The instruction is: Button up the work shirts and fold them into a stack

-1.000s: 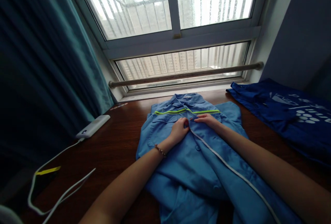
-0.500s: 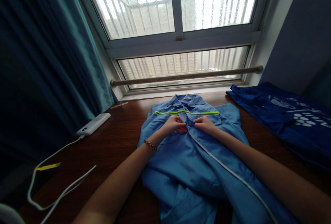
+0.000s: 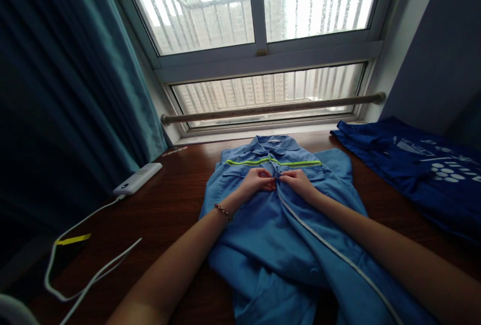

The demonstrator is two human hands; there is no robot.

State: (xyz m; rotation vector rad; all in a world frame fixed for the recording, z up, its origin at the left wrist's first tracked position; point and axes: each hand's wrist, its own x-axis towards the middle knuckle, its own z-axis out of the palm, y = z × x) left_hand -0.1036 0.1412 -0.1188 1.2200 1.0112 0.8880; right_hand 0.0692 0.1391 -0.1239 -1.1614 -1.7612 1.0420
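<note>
A light blue work shirt [image 3: 263,230] with a yellow-green stripe across the chest lies front up on a dark wooden table [image 3: 173,205], collar toward the window. My left hand [image 3: 257,181] and my right hand [image 3: 296,181] meet at the shirt's front opening just below the stripe. Both pinch the front edges of the shirt, fingertips nearly touching. A beaded bracelet sits on my left wrist. A white-edged placket runs from my hands down toward me.
A white power bank [image 3: 138,178] with a white cable [image 3: 75,260] lies at the table's left, beside a teal curtain [image 3: 67,89]. A dark blue printed garment [image 3: 421,165] lies at the right. A window with a rail [image 3: 270,107] faces me.
My left hand has shifted slightly up and right along the shirt front, and both hands' fingertips have drawn closer together at the front opening. The view moved a little.
</note>
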